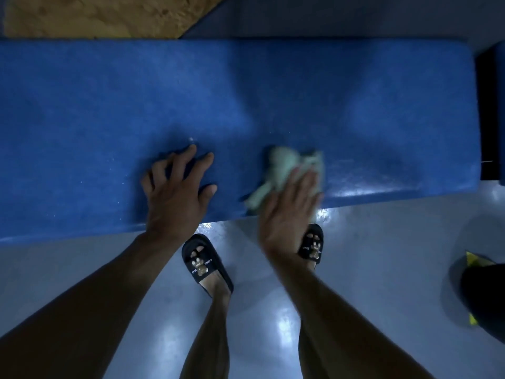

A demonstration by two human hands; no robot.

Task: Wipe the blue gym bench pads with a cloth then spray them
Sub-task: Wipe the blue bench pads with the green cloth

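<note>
Near the front edge of the blue bench pad [273,91], the right hand [287,212] presses a pale green cloth [278,170] flat under straight fingers [306,181], apparently mid-wipe; the left hand [175,195] rests beside it, fingers spread and holding nothing, likely bracing

A single wide-angle camera worn on the head looks almost straight down, from close above. The blue bench [246,91] runs across the upper half of the view, and the grey floor [382,269] fills the lower half, with both forearms reaching in from the bottom edge.
</note>
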